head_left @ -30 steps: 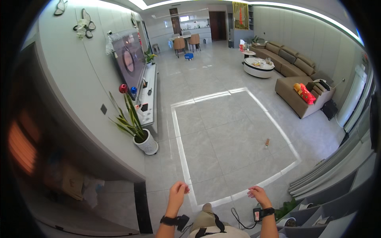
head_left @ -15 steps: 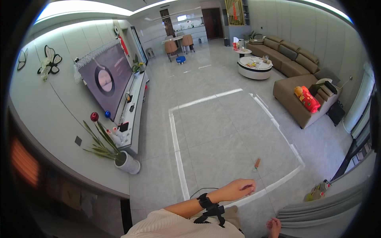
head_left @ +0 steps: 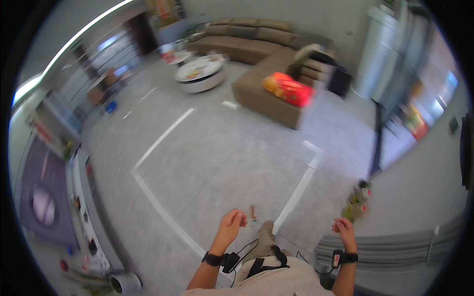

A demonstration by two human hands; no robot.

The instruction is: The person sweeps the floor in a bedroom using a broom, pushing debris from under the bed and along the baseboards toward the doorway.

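My left hand [head_left: 231, 227] hangs over the floor with its fingers loosely curled in, and nothing shows in them. Just right of it in the picture, a small orange-brown, narrow thing with a greenish end [head_left: 253, 212] lies on the grey tile floor near my foot [head_left: 267, 228]; its kind is too small to tell. My right hand [head_left: 344, 231] is raised at the right, palm inward, fingers bent and slightly apart, with nothing visible in it. It is nearest to several bottles [head_left: 356, 204] with red caps by the wall. Both wrists wear black straps with cables.
White tape strips [head_left: 163, 143] mark a shape on the floor. A brown corner sofa [head_left: 266, 103] bears a red and yellow bundle [head_left: 289, 89]. Left of it stands a round white coffee table [head_left: 200, 84]. A low TV cabinet [head_left: 89, 217] and white plant pot [head_left: 124, 282] line the left; grey curtain [head_left: 390, 254] lower right.
My view has turned to the right, so the sofa and coffee table sit further left. My left forearm has swung from crosswise to upright, and my right hand has come up into fuller view.
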